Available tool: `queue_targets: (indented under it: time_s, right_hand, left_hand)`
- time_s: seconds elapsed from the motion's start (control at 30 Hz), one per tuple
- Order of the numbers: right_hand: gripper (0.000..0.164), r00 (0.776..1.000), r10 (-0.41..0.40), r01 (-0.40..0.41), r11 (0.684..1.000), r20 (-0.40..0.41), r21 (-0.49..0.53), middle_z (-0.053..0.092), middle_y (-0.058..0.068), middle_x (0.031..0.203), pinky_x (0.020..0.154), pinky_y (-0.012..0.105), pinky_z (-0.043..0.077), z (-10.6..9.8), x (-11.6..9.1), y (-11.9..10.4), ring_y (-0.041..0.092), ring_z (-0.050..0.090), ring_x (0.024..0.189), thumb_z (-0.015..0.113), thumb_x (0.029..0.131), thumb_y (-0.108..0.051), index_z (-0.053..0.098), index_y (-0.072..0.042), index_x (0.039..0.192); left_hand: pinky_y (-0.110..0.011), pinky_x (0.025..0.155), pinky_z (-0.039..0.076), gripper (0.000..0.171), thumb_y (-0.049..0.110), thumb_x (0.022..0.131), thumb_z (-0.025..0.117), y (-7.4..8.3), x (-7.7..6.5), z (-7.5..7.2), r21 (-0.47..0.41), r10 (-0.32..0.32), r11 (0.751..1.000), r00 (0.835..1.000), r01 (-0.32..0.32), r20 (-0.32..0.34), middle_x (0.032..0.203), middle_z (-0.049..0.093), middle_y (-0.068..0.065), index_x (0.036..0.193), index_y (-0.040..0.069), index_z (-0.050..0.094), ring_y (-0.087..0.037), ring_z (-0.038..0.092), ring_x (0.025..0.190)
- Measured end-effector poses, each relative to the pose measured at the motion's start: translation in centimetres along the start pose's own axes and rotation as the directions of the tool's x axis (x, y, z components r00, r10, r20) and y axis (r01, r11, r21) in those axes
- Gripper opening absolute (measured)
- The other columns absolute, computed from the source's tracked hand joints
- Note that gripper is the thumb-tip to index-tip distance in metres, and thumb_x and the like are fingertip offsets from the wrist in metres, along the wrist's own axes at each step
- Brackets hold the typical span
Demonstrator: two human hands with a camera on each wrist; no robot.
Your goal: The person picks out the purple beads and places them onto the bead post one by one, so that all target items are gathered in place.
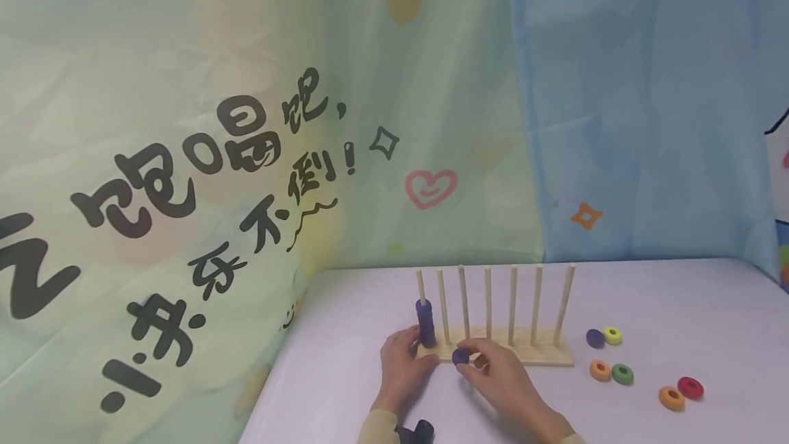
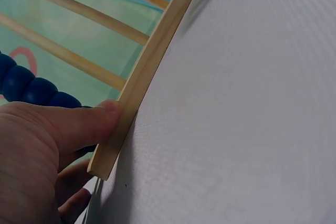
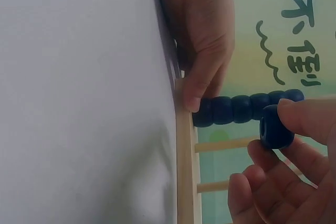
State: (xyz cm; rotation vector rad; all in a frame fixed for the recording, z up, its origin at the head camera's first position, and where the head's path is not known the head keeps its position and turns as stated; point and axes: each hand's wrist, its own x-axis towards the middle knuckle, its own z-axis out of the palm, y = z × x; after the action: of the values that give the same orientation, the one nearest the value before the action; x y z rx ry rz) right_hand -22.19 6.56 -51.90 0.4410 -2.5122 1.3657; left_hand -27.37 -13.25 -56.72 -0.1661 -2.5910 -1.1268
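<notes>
A wooden peg rack with several upright pegs stands on the table. A stack of dark blue beads sits on its leftmost peg, whose top sticks out above them. At that end my left hand holds the base; in the left wrist view the thumb presses the front edge and other fingers lie behind. My right hand pinches one more dark blue bead between thumb and fingers. That bead is in front of the rack, off the pegs, its hole visible in the right wrist view.
Right of the rack lie loose beads: a dark blue one by a yellow one, an orange one by a green one, and another orange one by a red one. Printed cloth hangs behind the table.
</notes>
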Motion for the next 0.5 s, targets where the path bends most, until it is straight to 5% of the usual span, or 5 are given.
queue_targets:
  time_s: [0.5]
  right_hand:
    - [0.03, 0.998, -0.018, 0.016, 0.999, 0.053, 0.045, 0.07, -0.001, 0.101, 0.065, 0.022, 0.053, 1.0, 0.9, -1.5, 0.005, 0.06, 0.075, 0.076, 0.083, -0.017, 0.069, -0.012, 0.111]
  left_hand:
    - [-0.051, 0.102, 0.038, 0.05, 0.029, 0.068, 0.083, 0.0, 0.1, 0.0, 0.015, 0.062, 0.998, 0.997, -0.062, -0.034, 0.116, 0.07, 0.0, 0.115, 0.017, 0.071, -0.025, 0.057, 0.113]
